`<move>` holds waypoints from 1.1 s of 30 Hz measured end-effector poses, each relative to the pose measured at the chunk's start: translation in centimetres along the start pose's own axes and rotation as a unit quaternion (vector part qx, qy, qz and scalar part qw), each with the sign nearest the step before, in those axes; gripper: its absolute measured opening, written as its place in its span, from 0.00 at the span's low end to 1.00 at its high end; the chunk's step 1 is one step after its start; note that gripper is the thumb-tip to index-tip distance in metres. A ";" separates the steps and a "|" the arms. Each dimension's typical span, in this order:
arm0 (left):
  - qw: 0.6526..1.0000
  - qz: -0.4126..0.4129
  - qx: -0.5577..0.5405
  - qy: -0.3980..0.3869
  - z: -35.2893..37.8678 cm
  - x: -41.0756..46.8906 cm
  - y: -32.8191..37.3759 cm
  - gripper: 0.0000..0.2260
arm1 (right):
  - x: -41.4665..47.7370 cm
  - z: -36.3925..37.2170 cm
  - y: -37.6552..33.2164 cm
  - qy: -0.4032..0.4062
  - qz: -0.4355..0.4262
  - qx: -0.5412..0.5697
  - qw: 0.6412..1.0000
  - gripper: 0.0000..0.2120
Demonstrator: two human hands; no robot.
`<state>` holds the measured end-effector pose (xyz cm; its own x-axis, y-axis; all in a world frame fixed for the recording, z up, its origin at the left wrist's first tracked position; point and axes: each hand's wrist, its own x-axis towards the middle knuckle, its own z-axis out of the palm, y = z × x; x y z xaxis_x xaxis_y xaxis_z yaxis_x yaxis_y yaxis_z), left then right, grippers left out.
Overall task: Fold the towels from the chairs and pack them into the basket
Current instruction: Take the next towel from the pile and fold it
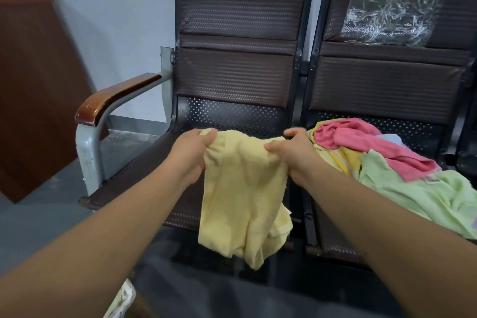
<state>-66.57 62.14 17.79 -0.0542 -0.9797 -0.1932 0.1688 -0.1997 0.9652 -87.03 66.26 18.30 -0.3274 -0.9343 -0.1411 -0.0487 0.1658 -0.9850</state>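
Both hands, left [192, 152] and right [294, 153], each have a pinching grip on the top edge of the yellow towel [244, 196] mid-frame, letting it hang straight over the chair [232, 64], probably to find corners, with more towels [402, 170] heaped lower right.

Dark brown padded metal chairs [237, 59] stand against a pale grey wall [103, 8], beside a leaning reddish-brown wooden board [33, 85] on grey floor [38, 214].
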 end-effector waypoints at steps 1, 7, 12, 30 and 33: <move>0.998 -0.019 -0.030 -0.042 0.2 -0.3 -0.1 0.10 | -0.1 0.2 0.0 0.004 -0.047 -0.079 0.996 0.19; 0.976 -0.039 -0.124 -0.177 1.5 -1.7 -0.1 0.08 | -2.1 2.1 -0.2 -0.170 -0.026 -0.149 0.974 0.28; 0.983 0.019 -0.117 -0.137 1.6 -1.7 0.6 0.10 | -2.5 2.9 0.1 -0.126 -0.130 -0.082 0.980 0.15; 0.975 0.019 -0.205 0.080 -5.1 0.6 2.4 0.14 | 1.2 -1.8 0.6 -0.060 0.177 0.311 0.932 0.10; 0.992 0.027 -0.106 0.060 -5.3 0.3 3.0 0.21 | -0.1 -1.2 -0.3 -0.141 0.173 0.251 0.942 0.15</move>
<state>-60.83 61.11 19.65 0.0764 -0.9819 -0.1733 0.3713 -0.1333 0.9189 -88.13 66.64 18.75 0.0250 -0.9098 -0.4143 0.4910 0.3722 -0.7877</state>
